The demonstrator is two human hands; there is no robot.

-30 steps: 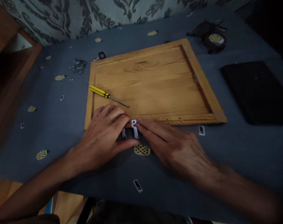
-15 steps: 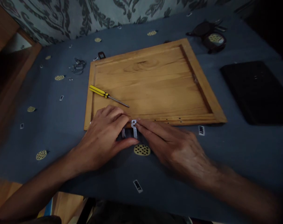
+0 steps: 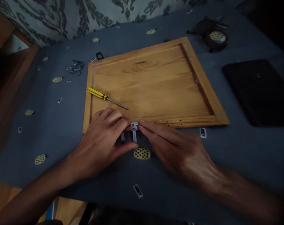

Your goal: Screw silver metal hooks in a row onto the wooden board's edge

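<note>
At about seven o'clock on the board [image 3: 153, 90], the bracket [image 3: 134, 127] sits between my left hand [image 3: 101, 137], thumb apart from fingers, and my right hand [image 3: 179, 147], though whether either is clamped on it, I cannot tell.

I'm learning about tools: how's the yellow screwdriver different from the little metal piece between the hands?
The screwdriver has a yellow handle; the metal piece looks all silvery. The screwdriver lies on the wooden panel; the metal piece is at the panel's near edge, by the right hand. Both show silvery metal.
</note>
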